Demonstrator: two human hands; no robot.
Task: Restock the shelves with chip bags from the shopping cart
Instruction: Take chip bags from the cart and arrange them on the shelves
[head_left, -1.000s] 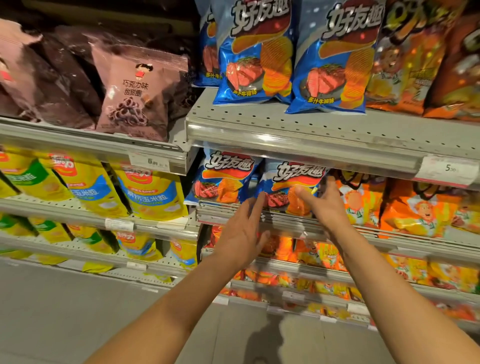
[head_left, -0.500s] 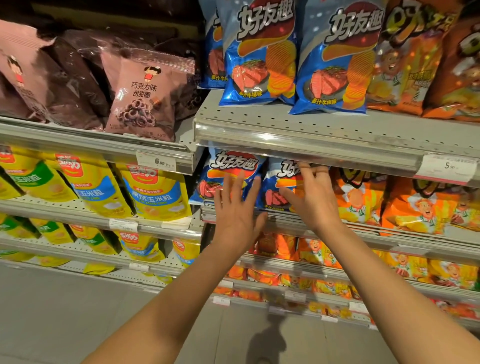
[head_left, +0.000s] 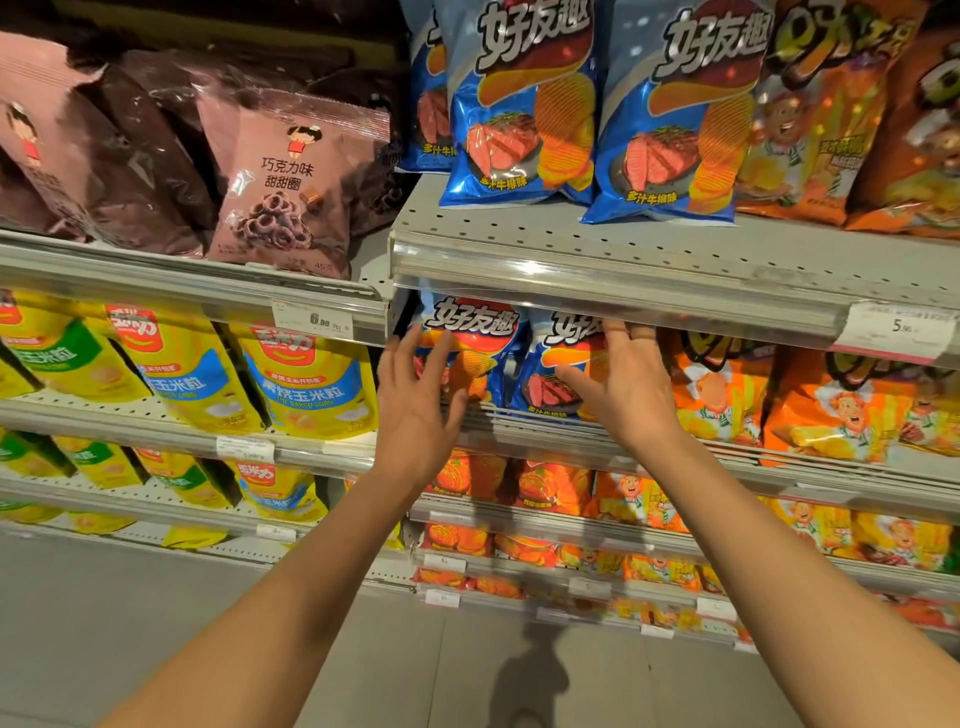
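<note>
Chip bags in hand: two glossy blue foil chip bags with a steak picture, the left blue bag (head_left: 467, 348) and the right blue bag (head_left: 561, 374), stand upright side by side on the middle grey metal shelf (head_left: 571, 436), under the upper shelf's lip.
Left hand (head_left: 415, 405): fingers straight and spread, grasping nothing, laid against the left blue bag's left edge or just in front of it; contact cannot be told.
Right hand (head_left: 623, 384): released, fingers straight, palm against the front of the right blue bag, fingertips up by the upper shelf edge.
Neighbours: orange foil bags with a cartoon chef (head_left: 727, 400) just right; yellow corn snack pouches (head_left: 306, 384) in the bay to the left.
Above: larger blue steak-flavour bags (head_left: 519, 104) on the perforated upper shelf (head_left: 623, 244); pink chocolate-ring bag (head_left: 291, 187) far left.
Progress, as judged: these two bags look placed and are being straightened.
Left to do: cannot tell; the shopping cart is out of view.
</note>
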